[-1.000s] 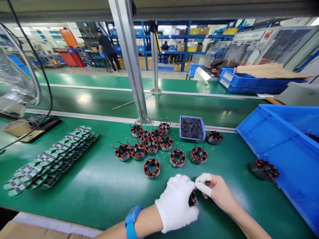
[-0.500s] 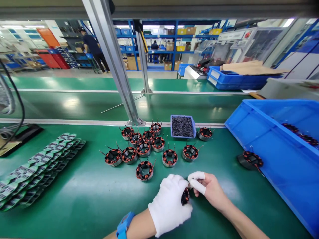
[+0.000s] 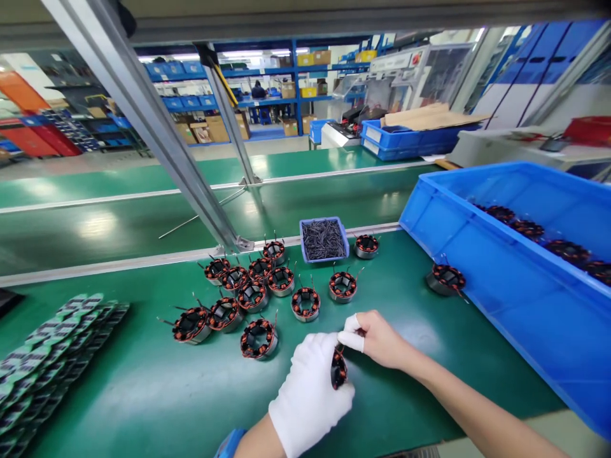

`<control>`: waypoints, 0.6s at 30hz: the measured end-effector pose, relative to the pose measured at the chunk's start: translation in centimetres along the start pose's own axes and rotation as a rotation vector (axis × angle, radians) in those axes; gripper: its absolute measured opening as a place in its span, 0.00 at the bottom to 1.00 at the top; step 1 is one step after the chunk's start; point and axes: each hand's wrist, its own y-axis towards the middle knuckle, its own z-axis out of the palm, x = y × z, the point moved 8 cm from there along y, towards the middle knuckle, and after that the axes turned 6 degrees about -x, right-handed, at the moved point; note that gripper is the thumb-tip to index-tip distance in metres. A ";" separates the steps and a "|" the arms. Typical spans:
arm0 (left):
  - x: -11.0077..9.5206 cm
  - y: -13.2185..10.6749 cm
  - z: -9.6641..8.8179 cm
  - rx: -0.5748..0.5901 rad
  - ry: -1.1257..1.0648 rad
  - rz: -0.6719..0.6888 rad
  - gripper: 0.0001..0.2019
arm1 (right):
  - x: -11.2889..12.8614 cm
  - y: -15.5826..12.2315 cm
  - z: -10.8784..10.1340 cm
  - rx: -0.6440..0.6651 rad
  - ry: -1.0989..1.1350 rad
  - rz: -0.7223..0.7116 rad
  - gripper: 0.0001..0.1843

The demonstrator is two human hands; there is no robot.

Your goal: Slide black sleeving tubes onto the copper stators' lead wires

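My left hand, in a white glove, is wrapped round a motor stator with copper windings, tilted on its side so that its ring faces right. My right hand, with white covers on thumb and forefinger, pinches at the stator's upper edge. What lies between those fingertips is too small to make out, perhaps hidden by them. Beyond the hands several more stators stand on the green table, among them one stator just ahead and another stator to the left, their wire ends sticking up.
A small purple tray of short black tubes sits at the back. To the right is a large blue bin with stators inside and one stator beside it. Stacked green circuit boards lie left. A metal post rises behind.
The camera view has turned to the right, showing more of the blue bin and its stators. Both hands stay together at the held stator. A standing person at the far left has left the view.
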 end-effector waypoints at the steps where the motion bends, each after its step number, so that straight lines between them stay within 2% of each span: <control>1: 0.0 0.0 0.0 -0.001 0.010 0.000 0.16 | 0.0 0.1 0.0 -0.006 -0.017 -0.010 0.14; 6: -0.1 0.0 0.2 0.006 0.045 0.045 0.14 | -0.1 -0.3 -0.7 -0.003 0.031 -0.023 0.13; 11: -0.2 0.1 0.2 0.008 0.033 0.063 0.17 | 0.9 -1.5 -3.0 -0.124 -0.059 -0.094 0.08; 14: -0.2 0.1 0.2 0.014 0.037 0.055 0.17 | 2.1 -2.1 -2.5 -0.094 -0.154 -0.198 0.11; 18: -0.4 0.0 0.1 0.018 0.049 0.048 0.14 | 3.9 -2.6 -1.3 -0.073 -0.398 -0.434 0.12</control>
